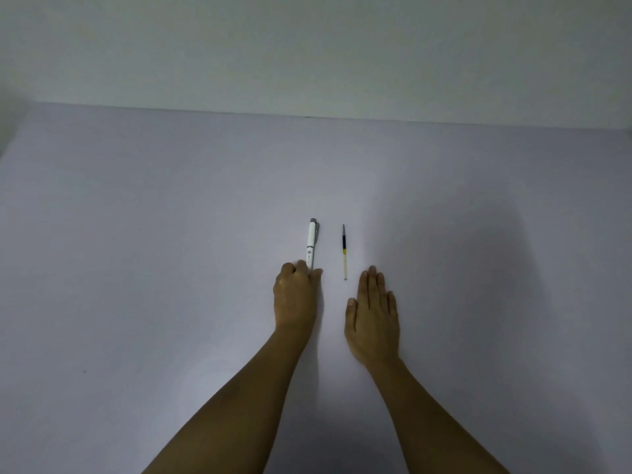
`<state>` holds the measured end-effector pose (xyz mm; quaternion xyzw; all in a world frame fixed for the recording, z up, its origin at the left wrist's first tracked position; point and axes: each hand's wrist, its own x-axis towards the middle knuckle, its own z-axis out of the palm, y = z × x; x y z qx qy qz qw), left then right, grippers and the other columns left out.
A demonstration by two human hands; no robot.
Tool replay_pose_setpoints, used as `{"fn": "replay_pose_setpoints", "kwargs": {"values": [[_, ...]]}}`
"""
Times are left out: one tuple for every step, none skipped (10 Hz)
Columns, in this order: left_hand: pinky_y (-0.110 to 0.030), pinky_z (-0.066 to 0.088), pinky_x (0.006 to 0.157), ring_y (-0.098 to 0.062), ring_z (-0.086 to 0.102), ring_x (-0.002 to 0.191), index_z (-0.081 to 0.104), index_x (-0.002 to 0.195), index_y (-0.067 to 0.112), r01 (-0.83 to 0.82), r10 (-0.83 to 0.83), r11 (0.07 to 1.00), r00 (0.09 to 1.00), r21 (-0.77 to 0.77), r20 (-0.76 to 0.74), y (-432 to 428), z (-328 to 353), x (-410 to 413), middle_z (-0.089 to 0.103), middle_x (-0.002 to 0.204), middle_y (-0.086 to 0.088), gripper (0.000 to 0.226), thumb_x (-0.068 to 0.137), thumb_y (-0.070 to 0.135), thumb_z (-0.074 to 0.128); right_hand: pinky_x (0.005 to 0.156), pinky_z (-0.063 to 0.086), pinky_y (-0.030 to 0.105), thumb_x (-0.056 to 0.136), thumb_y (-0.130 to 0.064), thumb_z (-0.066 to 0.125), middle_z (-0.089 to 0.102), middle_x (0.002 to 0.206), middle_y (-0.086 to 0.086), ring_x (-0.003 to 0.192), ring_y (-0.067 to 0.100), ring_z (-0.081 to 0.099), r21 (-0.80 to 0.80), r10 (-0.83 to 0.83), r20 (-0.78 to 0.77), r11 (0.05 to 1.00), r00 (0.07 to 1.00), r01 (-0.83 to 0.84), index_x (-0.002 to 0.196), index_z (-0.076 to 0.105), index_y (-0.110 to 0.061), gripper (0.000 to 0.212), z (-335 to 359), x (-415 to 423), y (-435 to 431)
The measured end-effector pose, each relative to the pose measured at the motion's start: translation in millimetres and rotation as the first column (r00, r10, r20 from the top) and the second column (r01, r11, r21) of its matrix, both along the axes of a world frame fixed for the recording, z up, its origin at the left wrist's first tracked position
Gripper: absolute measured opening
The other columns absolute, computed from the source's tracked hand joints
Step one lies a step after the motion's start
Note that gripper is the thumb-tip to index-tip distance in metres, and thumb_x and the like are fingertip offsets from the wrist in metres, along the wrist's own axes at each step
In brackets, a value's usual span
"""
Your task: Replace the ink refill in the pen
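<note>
L hand (295,295) is curled w/ fingers closed round the near end of the white pen (312,244), which lies on the pale table (171,234) pointing away. R hand (372,319) lies flat, fingers open & extended, gripping nothing. Ink refill (344,252) sits on the table between them — just right of the pen, apart from both hands.

Pale lilac table (136,234) (dimly lit, soft shadows) meets a plain whitish wall (307,46).
</note>
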<state>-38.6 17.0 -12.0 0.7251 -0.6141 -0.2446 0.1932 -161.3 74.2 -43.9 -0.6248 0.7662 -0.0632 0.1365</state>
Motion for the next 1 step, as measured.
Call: {"fn": "replay_pose_setpoints", "kwargs": {"values": [[-0.030,0.048,0.063,-0.022,0.054,0.069,0.059,0.091,0.002,-0.028,0.028,0.999,1.000,0.046,-0.002,-1.1,4.2,1.5,0.059,0.086,-0.013,0.032,0.092,0.034,0.055,0.114,0.005,0.035,0.088,-0.041,0.001,0.015,0.157,0.011,0.145,0.023,0.014,0.016,0.000,0.050,1.000,0.999,-0.001,0.146,0.013,-0.005,0.069,1.5,0.0,1.6]]}}
